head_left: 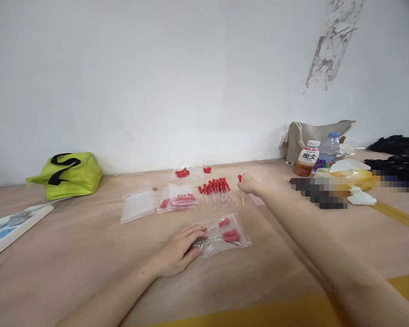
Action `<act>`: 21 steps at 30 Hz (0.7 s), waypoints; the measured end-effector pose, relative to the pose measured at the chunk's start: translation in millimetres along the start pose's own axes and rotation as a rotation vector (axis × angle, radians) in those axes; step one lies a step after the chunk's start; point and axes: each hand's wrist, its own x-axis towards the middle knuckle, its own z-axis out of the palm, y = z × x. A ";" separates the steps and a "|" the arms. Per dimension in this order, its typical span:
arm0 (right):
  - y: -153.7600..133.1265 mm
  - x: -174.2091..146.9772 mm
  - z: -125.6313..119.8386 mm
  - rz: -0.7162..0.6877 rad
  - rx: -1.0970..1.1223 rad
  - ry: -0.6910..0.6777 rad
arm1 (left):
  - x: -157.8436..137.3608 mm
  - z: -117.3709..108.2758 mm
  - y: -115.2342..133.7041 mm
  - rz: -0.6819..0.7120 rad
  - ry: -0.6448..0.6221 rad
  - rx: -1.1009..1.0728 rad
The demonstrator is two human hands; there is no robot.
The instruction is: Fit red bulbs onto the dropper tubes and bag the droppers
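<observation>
My left hand [180, 250] lies with fingers stretched over the left end of a clear zip bag [211, 249]. Inside that bag are a few droppers with red bulbs [231, 235]. Farther off, my right hand [249, 184] pinches a single dropper [240, 178] just below its red bulb; its thin tube points toward me. Left of it, a row of red-bulbed droppers [218, 186] lies side by side. Filled bags of droppers [182, 203] overlap beside the row, and a stack of flat zip bags [139, 205] lies left of these.
Loose red bulbs [182, 172] lie on clear plastic by the wall. A lime-green bag [73, 175] and a power strip [18, 231] are at the left. On the right stand a brown drink bottle [306, 159], a water bottle [330, 147] and a beige bag [295, 136], near crumpled tissue [361, 196].
</observation>
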 end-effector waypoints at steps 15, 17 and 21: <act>25.5 -106.7 22.1 0.079 0.943 0.049 | 1.4 0.6 -1.0 -0.004 0.003 -0.016; 24.6 -111.0 24.7 0.098 0.975 -0.025 | 1.3 0.6 -1.0 -0.008 0.001 -0.011; 29.5 -115.1 21.1 0.024 0.879 -0.209 | 0.9 0.0 -0.5 -0.018 0.002 -0.009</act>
